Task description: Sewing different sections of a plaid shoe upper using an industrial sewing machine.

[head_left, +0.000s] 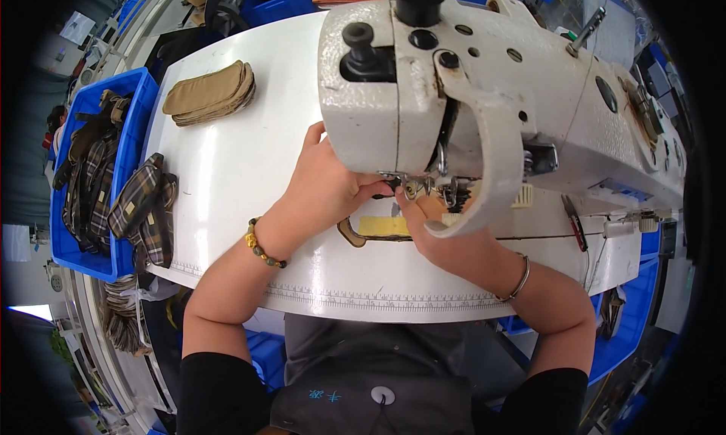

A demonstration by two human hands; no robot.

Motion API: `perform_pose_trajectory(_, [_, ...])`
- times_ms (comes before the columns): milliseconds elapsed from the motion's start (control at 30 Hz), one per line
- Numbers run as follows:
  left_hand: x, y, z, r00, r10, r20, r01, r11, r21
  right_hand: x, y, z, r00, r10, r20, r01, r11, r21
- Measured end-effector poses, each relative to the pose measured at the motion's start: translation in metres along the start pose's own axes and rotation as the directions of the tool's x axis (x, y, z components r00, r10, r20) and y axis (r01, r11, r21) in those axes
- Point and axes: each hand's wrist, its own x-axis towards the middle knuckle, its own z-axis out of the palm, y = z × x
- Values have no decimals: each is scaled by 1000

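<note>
My left hand is closed, with thumb and finger pinching a small dark piece, probably cloth, beside the needle area of a white sewing machine. Close by, my right hand has its fingertips drawn together against the same spot. Part of that hand is hidden behind the machine's curved white guard. The metal presser parts sit just above the fingers. Under my hands lies a yellow strip, with a curved tan, dark-edged piece at its left end.
A stack of tan fabric pieces lies at the far left of the white table. Plaid pieces lean out of a blue bin at the left edge. Red-and-black thread snips lie right of my right hand. A printed ruler follows the front edge.
</note>
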Motion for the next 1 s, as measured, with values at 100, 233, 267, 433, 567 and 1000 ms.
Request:
perform_pose_trajectory(100, [-1, 1, -1, 1000, -3, 7, 3, 1000, 28, -7, -4, 6, 997, -15, -79, 15, 1000, -5])
perform_pose_trajectory(233, [2, 7, -4, 998, -49, 33, 48, 998, 27, -6, -4, 1, 1000, 6, -7, -6, 1000, 24])
perform_pose_trajectory(267, [2, 8, -6, 998, -54, 15, 53, 999, 12, -5, -4, 1, 999, 36, 15, -37, 997, 69])
perform_pose_trajectory(433, [8, 5, -5, 995, -19, -102, 19, 1000, -1, -3, -6, 2, 997, 50, 61, -54, 996, 65])
perform_pose_trajectory(567, [6, 4, 1, 970, -239, 48, 238, 971, 25, -1, -2, 0, 998, -2, 67, -5, 995, 99])
perform_pose_trajectory(1000, [6, 5, 3, 986, -92, -140, 93, 996, -1, 0, -6, 0, 997, 56, 47, -65, 978, 197])
